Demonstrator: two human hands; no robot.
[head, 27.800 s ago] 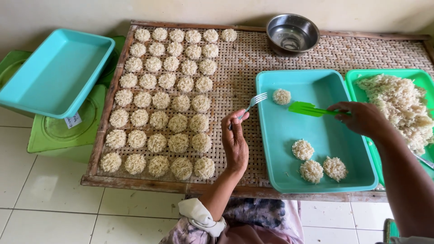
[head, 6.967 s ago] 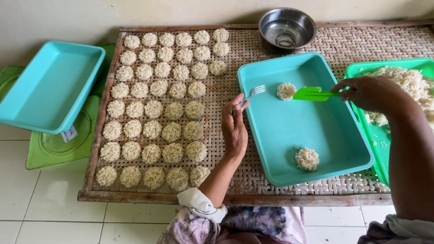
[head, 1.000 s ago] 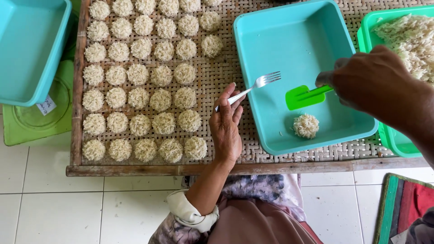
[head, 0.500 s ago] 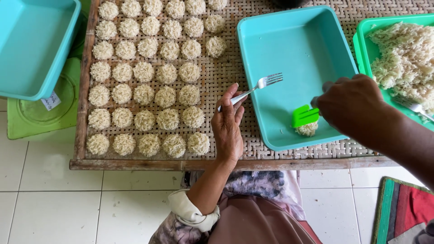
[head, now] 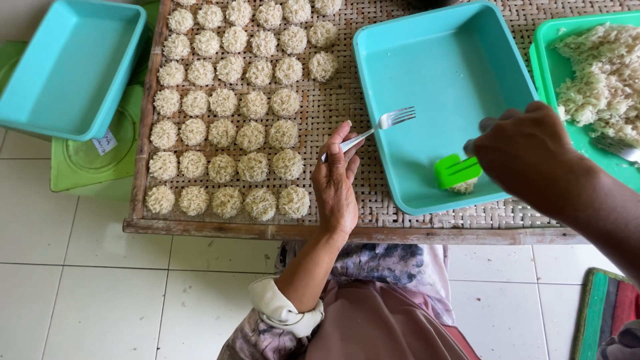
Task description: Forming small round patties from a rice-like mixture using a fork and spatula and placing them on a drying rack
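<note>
My left hand (head: pixel 337 183) rests on the woven bamboo mat (head: pixel 347 93) and holds a metal fork (head: pixel 387 121), its tines over the left edge of a teal tray (head: pixel 433 67). My right hand (head: pixel 527 153) grips a small green spatula (head: pixel 457 170). The spatula presses on a single noodle cake (head: pixel 462 187) at the tray's near edge. Rows of round noodle cakes (head: pixel 253 137) cover the mat to the left of my left hand.
A green tray with loose noodles (head: pixel 600 73) sits at the right, a utensil handle (head: pixel 620 148) lying in it. A second teal tray (head: pixel 67 67) rests on green lids (head: pixel 87 160) at the left. White tiled floor and a striped rug (head: pixel 607 313) lie below.
My right hand has brought the green spatula down and nearer, onto the last cake in the teal tray. The left hand keeps the fork in place. Earlier the tray held more cakes.
</note>
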